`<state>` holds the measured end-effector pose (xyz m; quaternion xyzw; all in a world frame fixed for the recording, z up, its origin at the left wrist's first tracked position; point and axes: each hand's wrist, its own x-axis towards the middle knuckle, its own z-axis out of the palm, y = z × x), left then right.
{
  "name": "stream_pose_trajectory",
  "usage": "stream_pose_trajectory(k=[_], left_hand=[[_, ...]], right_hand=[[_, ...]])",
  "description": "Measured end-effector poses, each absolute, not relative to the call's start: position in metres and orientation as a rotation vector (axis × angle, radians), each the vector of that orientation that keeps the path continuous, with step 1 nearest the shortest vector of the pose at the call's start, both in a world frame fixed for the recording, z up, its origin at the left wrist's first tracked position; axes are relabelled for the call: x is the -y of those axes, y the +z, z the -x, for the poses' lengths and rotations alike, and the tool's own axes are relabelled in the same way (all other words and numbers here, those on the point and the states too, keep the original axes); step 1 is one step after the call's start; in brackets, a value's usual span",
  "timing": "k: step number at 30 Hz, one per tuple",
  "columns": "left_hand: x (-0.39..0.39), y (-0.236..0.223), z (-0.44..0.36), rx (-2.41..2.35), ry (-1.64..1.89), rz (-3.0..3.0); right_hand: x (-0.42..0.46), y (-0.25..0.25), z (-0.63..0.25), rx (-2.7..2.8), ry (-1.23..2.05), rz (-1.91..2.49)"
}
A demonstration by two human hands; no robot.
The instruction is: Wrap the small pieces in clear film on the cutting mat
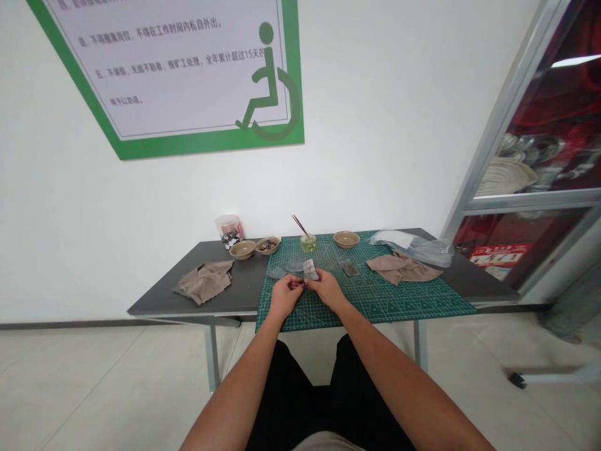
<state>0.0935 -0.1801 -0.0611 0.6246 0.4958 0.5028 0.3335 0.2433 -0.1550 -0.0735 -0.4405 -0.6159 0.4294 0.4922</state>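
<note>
My right hand pinches a small clear plastic bag with small dark bits in it, above the green cutting mat. Close against it, my left hand has thumb and fingers pressed together near the bag's lower end; whatever it pinches is too small to make out. Just beyond the hands, some clear plastic pieces lie flat on the mat. Another small clear bag with dark contents rests to the right of my right hand.
Brown cloths lie at left, with another cloth at right beside a large plastic bag. Along the back stand a lidded tub, bowls, one holding dark pieces, and a glass jar with thin sticks.
</note>
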Motion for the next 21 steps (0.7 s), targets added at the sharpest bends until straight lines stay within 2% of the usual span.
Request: stream_pose_trajectory(k=[11,21], left_hand=[[0.1814,-0.0623,-0.0955,-1.253,1.229,-1.782],[0.1803,-0.0637,-0.0946,-1.270,1.282,-1.666]], right_hand=[[0.1590,-0.0750,-0.2447,1.375,1.106,1.003],[0.1590,-0.0749,-0.2461,1.325,1.248,0.895]])
